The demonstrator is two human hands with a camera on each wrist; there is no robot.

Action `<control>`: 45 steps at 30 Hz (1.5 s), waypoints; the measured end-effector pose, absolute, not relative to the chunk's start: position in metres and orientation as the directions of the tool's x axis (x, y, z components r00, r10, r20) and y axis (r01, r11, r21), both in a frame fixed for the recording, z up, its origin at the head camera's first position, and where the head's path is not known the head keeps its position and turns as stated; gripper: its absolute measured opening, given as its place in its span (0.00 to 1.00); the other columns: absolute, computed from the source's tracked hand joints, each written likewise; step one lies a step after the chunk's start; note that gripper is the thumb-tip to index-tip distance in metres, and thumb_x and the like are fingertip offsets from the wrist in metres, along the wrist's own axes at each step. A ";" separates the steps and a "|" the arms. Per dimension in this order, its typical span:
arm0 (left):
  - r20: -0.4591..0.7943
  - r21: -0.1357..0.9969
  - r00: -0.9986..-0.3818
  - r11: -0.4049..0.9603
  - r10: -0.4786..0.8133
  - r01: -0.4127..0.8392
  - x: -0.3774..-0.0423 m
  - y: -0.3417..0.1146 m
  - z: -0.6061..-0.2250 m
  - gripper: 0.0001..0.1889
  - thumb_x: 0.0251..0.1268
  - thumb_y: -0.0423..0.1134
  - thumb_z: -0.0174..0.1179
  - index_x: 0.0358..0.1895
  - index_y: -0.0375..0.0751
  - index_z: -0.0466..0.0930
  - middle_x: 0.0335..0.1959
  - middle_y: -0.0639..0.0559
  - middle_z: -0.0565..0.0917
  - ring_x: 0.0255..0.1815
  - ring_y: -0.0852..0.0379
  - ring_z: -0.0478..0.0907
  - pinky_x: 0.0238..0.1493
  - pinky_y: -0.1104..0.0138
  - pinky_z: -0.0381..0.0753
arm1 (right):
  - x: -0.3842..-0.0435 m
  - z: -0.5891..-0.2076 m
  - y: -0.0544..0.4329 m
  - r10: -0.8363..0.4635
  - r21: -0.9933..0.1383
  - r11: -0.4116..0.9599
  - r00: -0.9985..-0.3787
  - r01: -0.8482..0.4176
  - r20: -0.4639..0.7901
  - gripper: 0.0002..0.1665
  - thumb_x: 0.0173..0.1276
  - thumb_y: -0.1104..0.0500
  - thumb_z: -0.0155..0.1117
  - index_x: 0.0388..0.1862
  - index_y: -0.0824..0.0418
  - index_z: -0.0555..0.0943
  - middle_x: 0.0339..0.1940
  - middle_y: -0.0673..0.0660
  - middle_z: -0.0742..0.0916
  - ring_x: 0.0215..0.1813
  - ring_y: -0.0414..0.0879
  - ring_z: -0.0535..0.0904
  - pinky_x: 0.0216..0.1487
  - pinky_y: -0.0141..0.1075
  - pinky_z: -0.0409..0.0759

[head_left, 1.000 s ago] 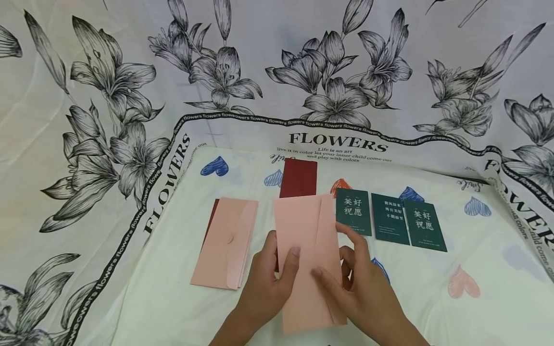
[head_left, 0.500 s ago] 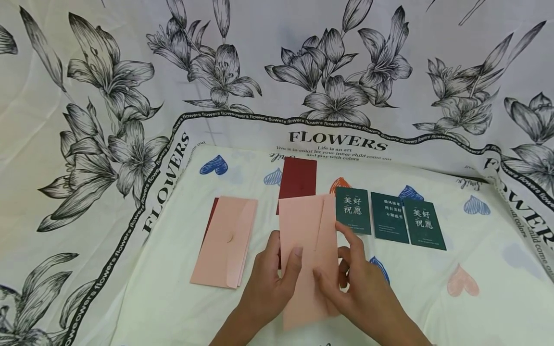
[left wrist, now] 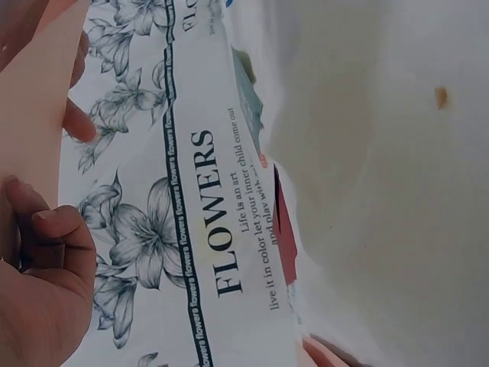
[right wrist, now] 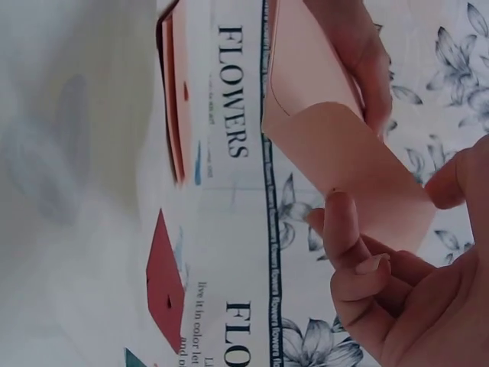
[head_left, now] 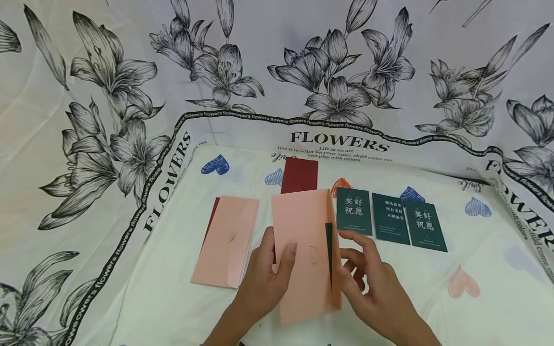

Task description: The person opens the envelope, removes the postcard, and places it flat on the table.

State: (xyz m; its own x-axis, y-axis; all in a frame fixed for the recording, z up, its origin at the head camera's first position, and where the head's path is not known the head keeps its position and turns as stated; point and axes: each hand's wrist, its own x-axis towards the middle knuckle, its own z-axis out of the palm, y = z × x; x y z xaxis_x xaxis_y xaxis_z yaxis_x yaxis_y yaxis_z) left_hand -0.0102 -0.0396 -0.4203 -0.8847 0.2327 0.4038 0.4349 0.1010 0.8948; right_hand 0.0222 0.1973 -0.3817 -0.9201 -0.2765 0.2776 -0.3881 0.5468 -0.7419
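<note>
A long pink envelope [head_left: 300, 278] is upright in front of me in the head view. My left hand [head_left: 259, 283] grips it from the left, thumb on the front face. My right hand [head_left: 381, 288] pinches the flap [head_left: 335, 259] at the right edge, which is lifted away from the envelope's body. A dark green card [head_left: 329, 250] shows as a narrow strip in the opening. In the right wrist view, the thumb and fingertips touch the edges of the raised flap [right wrist: 359, 168]. The fingers behind the envelope are partly hidden.
Stacked pink envelopes [head_left: 229, 240], with a dark red edge beneath, lie at left. Behind the held envelope lies a dark red rectangular piece [head_left: 300, 175]. Several dark green cards with white lettering [head_left: 390, 218] lie in a row at right. A flower-printed cloth [head_left: 337, 96] hangs behind.
The right thumb has moved from the envelope's front face to its right edge. The flap has swung out, exposing the green strip inside. The left hand still grips the envelope.
</note>
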 end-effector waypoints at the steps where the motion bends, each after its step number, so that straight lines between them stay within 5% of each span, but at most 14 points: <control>1: 0.400 0.896 -0.887 0.103 0.232 0.431 -0.010 -0.040 -0.420 0.05 0.86 0.39 0.50 0.56 0.46 0.67 0.32 0.56 0.78 0.31 0.62 0.79 0.30 0.67 0.82 | 0.022 -0.382 0.199 -0.269 -0.740 0.547 -0.919 -0.391 0.287 0.38 0.77 0.68 0.60 0.79 0.47 0.61 0.51 0.45 0.91 0.30 0.34 0.78 0.28 0.31 0.76; 6: 0.390 0.902 -0.891 0.096 0.233 0.420 -0.012 -0.045 -0.421 0.05 0.87 0.38 0.49 0.57 0.47 0.66 0.29 0.56 0.76 0.28 0.64 0.75 0.27 0.68 0.78 | 0.021 -0.386 0.207 -0.210 -0.738 0.525 -0.905 -0.424 0.371 0.29 0.76 0.75 0.57 0.70 0.60 0.65 0.46 0.50 0.92 0.28 0.36 0.83 0.31 0.30 0.80; 10: 0.369 0.927 -0.893 -0.033 0.258 0.373 -0.012 -0.049 -0.422 0.10 0.88 0.35 0.46 0.64 0.45 0.65 0.42 0.50 0.83 0.39 0.58 0.85 0.37 0.64 0.86 | 0.017 -0.388 0.210 -0.159 -0.758 0.495 -0.902 -0.425 0.402 0.20 0.76 0.77 0.55 0.61 0.68 0.65 0.40 0.53 0.91 0.29 0.39 0.84 0.35 0.30 0.84; 13: 0.358 0.933 -0.891 -0.125 0.278 0.336 -0.012 -0.051 -0.421 0.14 0.88 0.33 0.44 0.68 0.44 0.63 0.54 0.45 0.84 0.49 0.51 0.88 0.44 0.59 0.89 | 0.016 -0.388 0.210 -0.142 -0.783 0.472 -0.911 -0.406 0.387 0.17 0.77 0.77 0.55 0.58 0.66 0.67 0.35 0.50 0.89 0.29 0.41 0.83 0.36 0.32 0.86; 18: 0.366 0.929 -0.885 -0.171 0.286 0.329 -0.011 -0.052 -0.420 0.15 0.88 0.31 0.42 0.70 0.43 0.62 0.53 0.43 0.84 0.49 0.48 0.89 0.43 0.58 0.89 | 0.016 -0.387 0.210 -0.162 -0.792 0.452 -0.911 -0.410 0.379 0.15 0.78 0.76 0.55 0.56 0.62 0.71 0.31 0.47 0.87 0.29 0.40 0.82 0.36 0.33 0.86; 28: 0.373 0.927 -0.876 -0.171 0.306 0.335 -0.007 -0.049 -0.420 0.16 0.88 0.31 0.41 0.71 0.46 0.62 0.56 0.44 0.82 0.53 0.49 0.87 0.48 0.59 0.88 | 0.016 -0.390 0.203 -0.155 -0.795 0.469 -0.922 -0.385 0.355 0.17 0.79 0.71 0.59 0.58 0.51 0.79 0.51 0.46 0.85 0.41 0.40 0.83 0.36 0.31 0.84; 37: 0.429 0.903 -0.850 -0.136 0.306 0.407 -0.006 -0.043 -0.422 0.18 0.86 0.28 0.43 0.69 0.50 0.63 0.56 0.46 0.82 0.54 0.51 0.86 0.52 0.59 0.87 | 0.016 -0.390 0.191 -0.144 -0.789 0.500 -0.933 -0.357 0.331 0.15 0.76 0.66 0.68 0.51 0.44 0.83 0.62 0.45 0.79 0.57 0.41 0.77 0.48 0.30 0.80; 41: 0.438 0.897 -0.847 -0.088 0.301 0.432 -0.006 -0.042 -0.422 0.17 0.86 0.29 0.44 0.68 0.49 0.63 0.54 0.49 0.83 0.52 0.53 0.85 0.52 0.62 0.85 | 0.016 -0.388 0.188 -0.127 -0.795 0.506 -0.940 -0.336 0.316 0.14 0.76 0.64 0.69 0.48 0.42 0.84 0.64 0.44 0.79 0.64 0.43 0.75 0.55 0.30 0.78; 45: 0.440 0.892 -0.847 -0.032 0.297 0.451 -0.008 -0.043 -0.423 0.14 0.86 0.30 0.45 0.66 0.48 0.64 0.51 0.51 0.83 0.50 0.55 0.83 0.51 0.63 0.83 | 0.015 -0.388 0.189 -0.129 -0.798 0.499 -0.939 -0.338 0.318 0.14 0.77 0.65 0.68 0.47 0.43 0.84 0.63 0.44 0.79 0.60 0.42 0.75 0.49 0.30 0.78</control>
